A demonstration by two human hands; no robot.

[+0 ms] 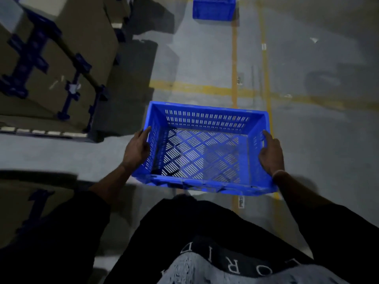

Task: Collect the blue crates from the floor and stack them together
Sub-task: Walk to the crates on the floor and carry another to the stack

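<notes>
I hold an empty blue slotted crate (207, 117) in front of my waist, above the grey floor. My left hand (137, 148) grips its left short side, fingers over the rim. On the opposite short side my right hand (271, 154) is closed at the handle slot. A second blue crate (213, 9) sits on the floor far ahead, cut off by the top edge of the view.
Large cardboard boxes (61, 58) with blue straps and corner pieces stand on a pallet at the left. Yellow floor lines (234, 58) run ahead and across the grey concrete. More boxes sit at the lower left.
</notes>
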